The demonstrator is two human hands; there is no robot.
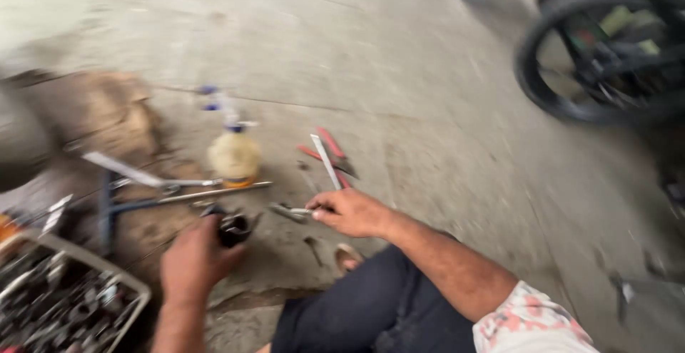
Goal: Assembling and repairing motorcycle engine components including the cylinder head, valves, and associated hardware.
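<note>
Pretty blurry shot, but here's what you can make out: the person is sitting low on a concrete floor (428, 75), looking down over their own knee in dark trousers (357, 310). The left hand (194, 257) comes up from the bottom edge with the back of the hand toward the camera, fingers curled around a small black part (232, 227) that sticks out past the knuckles, so it's closed on that piece, though I can't tell what the part is exactly. The right hand (351, 212) reaches across from the right, forearm bare below a patterned sleeve (528, 321), wrist fairly straight, fingers pinched down on a small metal tool (291, 212) lying on the floor just left of the fingertips; the grip looks closed but the blur hides the details. Just beyond the right hand there's a flat silvery bar (326, 160) lying over red-handled pliers (325, 150). Further left sits a yellowish bottle (234, 155) with a blue top, with a long metal rod (214, 192) lying in front of it. At the bottom left corner is a crate (107, 271) stuffed with dark metal bits. Top right, well away from both hands, a wheel with a black tyre (549, 39).
</note>
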